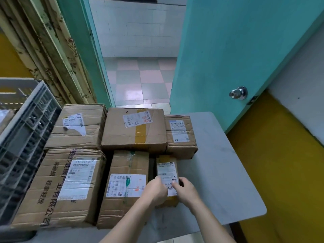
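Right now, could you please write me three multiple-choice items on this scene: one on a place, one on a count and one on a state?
1. Where on the table does the small box lie?
A. front row, right end
B. back row, left end
C. back row, middle

2. How many cardboard boxes are on the table?
A. four
B. six
C. nine

3. Which hands hold the small box?
A. neither
B. one only
C. both

Answers:
1 A: it lies right of the two other front boxes.
2 B: three stand behind and three in front.
3 C: the left hand and the right hand grip its sides.
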Motion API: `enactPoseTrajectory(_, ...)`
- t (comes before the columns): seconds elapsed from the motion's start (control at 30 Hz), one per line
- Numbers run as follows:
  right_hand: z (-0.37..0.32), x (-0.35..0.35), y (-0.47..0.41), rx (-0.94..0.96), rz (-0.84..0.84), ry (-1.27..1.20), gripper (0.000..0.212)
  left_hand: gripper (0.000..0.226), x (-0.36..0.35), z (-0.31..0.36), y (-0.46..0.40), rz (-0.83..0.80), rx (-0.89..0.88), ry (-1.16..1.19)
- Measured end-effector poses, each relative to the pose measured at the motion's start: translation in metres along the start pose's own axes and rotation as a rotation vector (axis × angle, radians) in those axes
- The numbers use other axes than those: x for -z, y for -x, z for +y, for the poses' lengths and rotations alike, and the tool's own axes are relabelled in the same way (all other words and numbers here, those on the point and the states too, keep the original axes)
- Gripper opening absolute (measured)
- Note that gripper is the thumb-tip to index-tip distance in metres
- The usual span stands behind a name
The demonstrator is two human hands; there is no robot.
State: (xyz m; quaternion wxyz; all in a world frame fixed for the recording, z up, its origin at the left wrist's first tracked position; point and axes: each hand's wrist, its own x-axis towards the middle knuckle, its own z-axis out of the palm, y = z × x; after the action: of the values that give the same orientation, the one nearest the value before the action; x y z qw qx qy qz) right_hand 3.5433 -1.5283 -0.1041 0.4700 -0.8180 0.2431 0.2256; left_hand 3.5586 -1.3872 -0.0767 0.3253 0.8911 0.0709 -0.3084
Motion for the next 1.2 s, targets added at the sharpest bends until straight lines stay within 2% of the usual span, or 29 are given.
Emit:
enactPoseTrajectory(0.2,-0.003,0.01,0.011,0.127,0.167,-0.038,0.027,0.024,0.01,0.006,0.003,0.169,-0.077,0.053)
enactPoseTrajectory(0.37,-0.022,0.02,0.03,0.257,0.253,-0.137,0.023,0.025,0.032,0.006,0.014,0.3,-0.201,0.225)
enactPoseTrajectory(0.53,-0.048,0.015,0.049,0.376,0.311,-0.244,0.018,0.01,0.058,-0.002,0.03,0.425,-0.277,0.434)
enactPoseTrajectory(0.8,-0.098,-0.038,0.073,0.511,0.139,-0.321,0.03,0.014,0.117,-0.053,0.072,0.507,-0.258,0.665)
enactPoseTrajectory(0.97,-0.121,-0.091,0.088,0.541,0.021,-0.258,0.035,0.01,0.153,-0.104,0.091,0.536,-0.191,0.748)
enactPoseTrajectory(1.2,-0.148,-0.158,0.111,0.541,-0.017,-0.237,0.042,0.012,0.19,-0.162,0.108,0.594,-0.141,0.711)
